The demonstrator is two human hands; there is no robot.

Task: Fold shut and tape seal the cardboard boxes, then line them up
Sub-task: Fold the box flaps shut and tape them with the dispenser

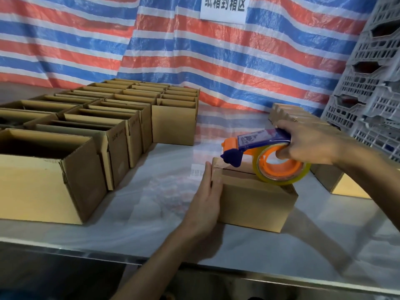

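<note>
A small cardboard box (255,204) with its flaps folded shut stands on the table in front of me. My left hand (207,198) presses flat, fingers straight, against the box's left end. My right hand (303,144) grips the handle of a blue and orange tape dispenser (255,148) carrying a roll of clear tape (281,169). The dispenser's nose sits on the box's top at its left end, along the seam. To the left stand several open boxes (86,131) in rows. Behind my right arm, several sealed boxes (290,113) form a line.
The table (151,191) is covered in clear plastic, with its steel front edge (108,252) near me. A striped red, white and blue tarp (194,50) hangs behind, bearing a white sign (225,7). Grey plastic crates (372,83) are stacked at the right.
</note>
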